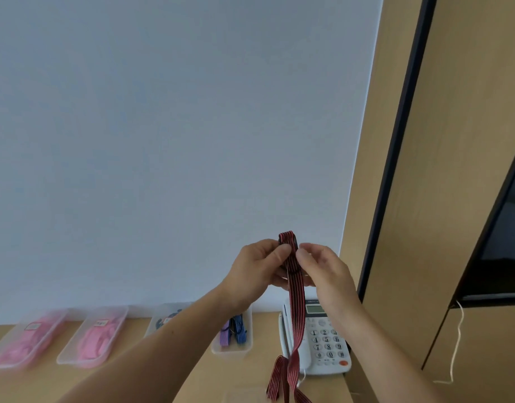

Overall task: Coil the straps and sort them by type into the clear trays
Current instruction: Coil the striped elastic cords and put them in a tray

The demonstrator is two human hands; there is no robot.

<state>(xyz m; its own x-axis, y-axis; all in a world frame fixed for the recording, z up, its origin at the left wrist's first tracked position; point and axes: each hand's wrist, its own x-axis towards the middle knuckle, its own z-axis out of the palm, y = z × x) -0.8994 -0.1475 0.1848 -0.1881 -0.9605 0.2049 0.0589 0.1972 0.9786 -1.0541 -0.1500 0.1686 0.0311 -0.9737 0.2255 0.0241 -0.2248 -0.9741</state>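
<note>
While above desk (238, 373), strap (296, 289) between hands (254, 271) (323, 271).

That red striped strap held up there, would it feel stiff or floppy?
Probably floppy: below the left hand and right hand, the red striped strap hangs limp and twists. Likely light, since fingertips alone pinch it. It seems to fold easily, looping at the top.

Between the fingers (283, 251), long woven strap (296, 289): red, with thin black lengthwise stripes. Down-left of the fingers, in the clear plastic tray (231, 352): purple-and-black striped coil (224, 338), blue-and-black striped coil (240, 335). Far left of the fingers: plain pink straps (97, 341), no pattern. Below the fingers: white push-button telephone (323, 369) with one round orange key (343, 363).
</note>
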